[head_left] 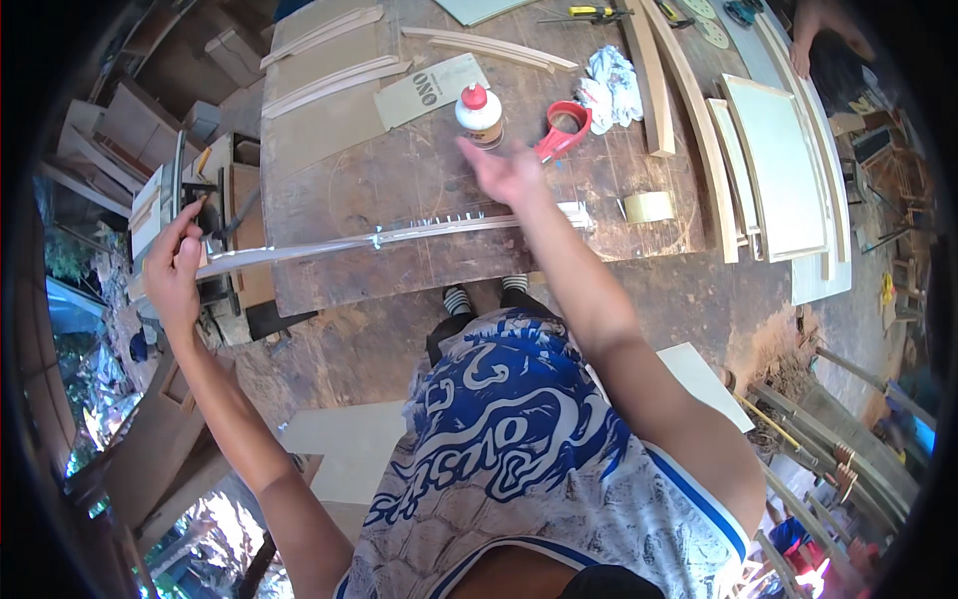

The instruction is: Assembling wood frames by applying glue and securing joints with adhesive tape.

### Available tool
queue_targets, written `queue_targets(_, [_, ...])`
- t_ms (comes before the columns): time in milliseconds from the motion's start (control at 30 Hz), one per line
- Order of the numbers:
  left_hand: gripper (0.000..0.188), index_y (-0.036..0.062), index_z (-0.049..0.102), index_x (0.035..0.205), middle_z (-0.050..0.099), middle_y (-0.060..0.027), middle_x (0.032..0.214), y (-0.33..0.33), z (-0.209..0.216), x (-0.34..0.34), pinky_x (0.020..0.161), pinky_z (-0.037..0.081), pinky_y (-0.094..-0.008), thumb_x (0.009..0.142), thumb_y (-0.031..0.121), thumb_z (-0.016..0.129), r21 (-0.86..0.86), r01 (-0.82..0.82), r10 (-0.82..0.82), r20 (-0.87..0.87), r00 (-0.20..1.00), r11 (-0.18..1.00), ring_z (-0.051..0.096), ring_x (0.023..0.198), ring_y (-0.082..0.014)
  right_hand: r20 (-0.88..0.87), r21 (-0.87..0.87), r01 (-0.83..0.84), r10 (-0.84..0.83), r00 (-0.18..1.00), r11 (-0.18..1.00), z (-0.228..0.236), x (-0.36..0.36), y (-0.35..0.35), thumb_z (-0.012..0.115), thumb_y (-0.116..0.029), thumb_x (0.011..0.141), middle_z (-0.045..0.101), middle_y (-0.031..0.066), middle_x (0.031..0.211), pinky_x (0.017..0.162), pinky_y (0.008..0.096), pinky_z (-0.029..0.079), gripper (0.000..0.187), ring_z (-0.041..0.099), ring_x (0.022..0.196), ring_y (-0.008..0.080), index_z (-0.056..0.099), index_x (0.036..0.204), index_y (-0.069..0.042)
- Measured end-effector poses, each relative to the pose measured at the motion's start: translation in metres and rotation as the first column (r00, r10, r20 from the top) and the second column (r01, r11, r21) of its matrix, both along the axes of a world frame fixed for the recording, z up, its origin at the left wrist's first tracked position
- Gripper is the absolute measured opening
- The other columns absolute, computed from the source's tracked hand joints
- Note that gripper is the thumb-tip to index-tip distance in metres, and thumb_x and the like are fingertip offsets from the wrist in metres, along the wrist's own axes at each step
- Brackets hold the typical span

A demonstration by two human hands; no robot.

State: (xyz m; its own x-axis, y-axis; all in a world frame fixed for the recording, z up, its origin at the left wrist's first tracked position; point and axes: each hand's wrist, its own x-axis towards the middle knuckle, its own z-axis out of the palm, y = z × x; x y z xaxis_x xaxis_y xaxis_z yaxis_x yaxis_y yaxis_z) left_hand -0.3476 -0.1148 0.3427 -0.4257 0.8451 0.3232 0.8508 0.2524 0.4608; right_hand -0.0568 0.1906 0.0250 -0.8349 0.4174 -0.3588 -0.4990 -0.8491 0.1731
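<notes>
A long, thin wooden strip bundle runs across the near edge of the table, with bits of pale tape along it. Its left end juts past the table, where my left hand is closed around it. My right hand, slightly blurred, is over the table beyond the strip, fingers apart and seemingly holding nothing. Just past its fingers stands a white glue bottle with a red cap. A red tape dispenser lies close by on the right. Whether my right hand touches either is unclear.
On the wooden table lie a roll of yellowish tape, a crumpled white-blue cloth, a cardboard piece and thin wood strips. Framed panels line the right side. Another person's arm shows at top right.
</notes>
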Motion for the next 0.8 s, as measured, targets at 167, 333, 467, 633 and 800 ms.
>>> queue_targets(167, [0.045, 0.0079, 0.077, 0.116, 0.072, -0.0076, 0.089, 0.0, 0.003, 0.003, 0.081, 0.051, -0.0342, 0.086, 0.041, 0.072, 0.003, -0.025, 0.025, -0.048, 0.999, 1.0, 0.067, 0.089, -0.0207, 0.551, 0.756, -0.647, -0.631, 0.546, 0.101, 0.035, 0.191, 0.012, 0.062, -0.006, 0.088, 0.066, 0.0185, 0.132, 0.1, 0.0419, 0.054, 0.05, 0.066, 0.115, 0.032, 0.06, 0.138, -0.006])
queue_targets(333, [0.042, 0.0188, 0.079, 0.109, 0.072, -0.0003, 0.087, 0.004, 0.009, 0.009, 0.079, 0.046, -0.0352, 0.079, 0.047, 0.077, -0.001, -0.109, 0.106, -0.209, 0.972, 0.994, 0.066, 0.086, -0.021, 0.363, -0.158, -0.947, -0.908, 0.208, -0.28, 0.055, 0.291, 0.046, 0.068, 0.002, 0.072, 0.059, 0.0192, 0.142, 0.113, 0.0482, 0.042, 0.074, 0.049, 0.137, 0.0426, 0.055, 0.144, -0.011])
queue_targets(467, [0.036, 0.0161, 0.079, 0.107, 0.074, 0.0011, 0.09, 0.01, 0.011, 0.02, 0.08, 0.045, -0.0351, 0.084, 0.043, 0.076, 0.2, 0.001, 0.053, -0.266, 0.963, 0.98, 0.067, 0.089, -0.0208, 0.469, -0.175, -0.975, -0.882, 0.04, -0.137, 0.057, 0.297, 0.05, 0.064, 0.007, 0.073, 0.062, 0.0222, 0.134, 0.102, 0.0479, 0.05, 0.066, 0.06, 0.121, 0.0444, 0.056, 0.136, -0.007])
queue_targets(633, [0.03, 0.0151, 0.079, 0.106, 0.075, -0.0009, 0.096, 0.01, 0.004, 0.041, 0.086, 0.042, -0.0337, 0.088, 0.039, 0.073, 0.247, -0.039, 0.04, 0.003, 0.999, 0.968, 0.067, 0.093, -0.0208, 0.443, -0.222, -0.971, -0.896, -0.022, -0.086, 0.066, 0.289, 0.04, 0.067, 0.004, 0.075, 0.063, 0.0186, 0.133, 0.099, 0.0496, 0.051, 0.065, 0.061, 0.119, 0.0433, 0.056, 0.137, -0.01])
queue_targets(800, [0.053, 0.0147, 0.074, 0.119, 0.076, -0.0065, 0.105, 0.004, 0.009, 0.059, 0.097, 0.036, -0.0414, 0.078, 0.047, 0.08, 0.143, -0.042, 0.066, -0.17, 0.983, 0.989, 0.068, 0.096, -0.0231, 0.444, -0.315, -0.949, -0.886, -0.132, -0.017, 0.058, 0.283, 0.035, 0.067, 0.001, 0.077, 0.062, 0.0162, 0.133, 0.096, 0.0506, 0.052, 0.067, 0.062, 0.116, 0.0417, 0.053, 0.14, -0.015])
